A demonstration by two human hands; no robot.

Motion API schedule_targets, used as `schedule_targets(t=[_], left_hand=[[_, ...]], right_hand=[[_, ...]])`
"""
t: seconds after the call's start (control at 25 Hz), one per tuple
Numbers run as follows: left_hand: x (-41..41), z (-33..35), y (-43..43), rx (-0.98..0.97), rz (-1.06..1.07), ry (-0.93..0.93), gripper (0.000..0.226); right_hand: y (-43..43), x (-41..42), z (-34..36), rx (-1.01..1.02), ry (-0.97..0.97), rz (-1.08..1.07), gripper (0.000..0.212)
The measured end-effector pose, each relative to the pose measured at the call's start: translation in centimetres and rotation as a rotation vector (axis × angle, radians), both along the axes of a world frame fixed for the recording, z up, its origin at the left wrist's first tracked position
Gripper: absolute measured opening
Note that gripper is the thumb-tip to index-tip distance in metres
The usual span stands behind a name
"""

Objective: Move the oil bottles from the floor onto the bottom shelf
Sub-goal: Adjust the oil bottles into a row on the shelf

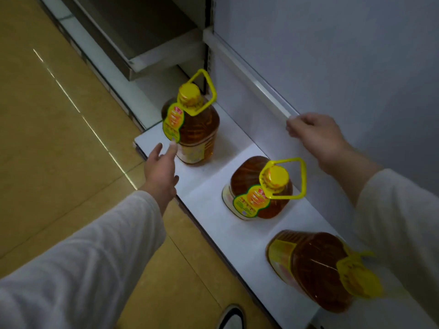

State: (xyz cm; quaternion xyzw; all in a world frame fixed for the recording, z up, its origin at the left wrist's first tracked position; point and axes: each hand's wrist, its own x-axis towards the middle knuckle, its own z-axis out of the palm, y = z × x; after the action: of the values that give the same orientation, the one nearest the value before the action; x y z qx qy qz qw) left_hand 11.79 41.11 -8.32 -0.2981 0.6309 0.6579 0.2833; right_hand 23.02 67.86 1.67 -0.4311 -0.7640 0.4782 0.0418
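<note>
Three oil bottles are standing along the white bottom shelf [237,236]: the nearest bottle [316,269], blurred, the middle bottle [259,188], and the far bottle [192,124] by the shelf's far end corner. The left hand [162,172] is reaching open, fingertips touching the far bottle's label. The right hand [313,136] is hanging loosely curled near the upper shelf's edge [249,74], holding nothing.

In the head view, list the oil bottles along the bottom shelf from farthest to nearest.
Far oil bottle, upright at the shelf's end with the left hand touching its label → middle oil bottle → near oil bottle. All three stand on the bottom shelf.
</note>
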Motion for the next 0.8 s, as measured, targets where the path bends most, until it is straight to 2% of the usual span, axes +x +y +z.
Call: schedule_targets(t=[0.08, 0.12, 0.2, 0.32, 0.44, 0.56, 0.64, 0.72, 0.8], left_hand=[[-2.4, 0.6, -1.3, -0.011, 0.005, 0.066, 0.073], [-3.6, 0.7, -1.6, -0.025, 0.006, 0.103, 0.071], [-6.0, 0.6, -2.0, -0.041, -0.002, 0.166, 0.068], [-9.2, 0.5, -1.4, -0.021, -0.084, 0.185, 0.068], [-11.4, 0.3, -0.4, -0.029, -0.215, 0.192, 0.064], [-13.7, -0.3, 0.5, -0.017, -0.351, 0.141, 0.068], [-15.2, -0.6, 1.0, -0.011, -0.487, 0.131, 0.073], [-15.6, -1.1, 1.6, 0.023, -0.553, 0.132, 0.065], [-15.2, -1.8, 2.3, 0.048, -0.512, 0.155, 0.047]], right_hand=[[-2.6, -3.7, 0.9, 0.085, 0.025, 0.089, 0.029], [-3.9, -5.6, 0.9, 0.044, 0.033, 0.106, 0.029], [-7.1, -8.9, 0.6, -0.170, 0.017, 0.090, 0.028], [-10.5, -12.0, -1.2, -0.478, -0.105, 0.005, 0.037], [-13.2, -14.1, -5.1, -0.755, -0.054, -0.190, 0.060], [-14.9, -15.9, -9.4, -0.720, -0.021, -0.317, 0.098], [-16.2, -16.7, -11.2, -0.567, 0.015, -0.355, 0.118], [-17.0, -17.1, -12.0, -0.415, 0.062, -0.364, 0.117], [-16.6, -17.2, -12.7, -0.372, 0.091, -0.399, 0.110]])
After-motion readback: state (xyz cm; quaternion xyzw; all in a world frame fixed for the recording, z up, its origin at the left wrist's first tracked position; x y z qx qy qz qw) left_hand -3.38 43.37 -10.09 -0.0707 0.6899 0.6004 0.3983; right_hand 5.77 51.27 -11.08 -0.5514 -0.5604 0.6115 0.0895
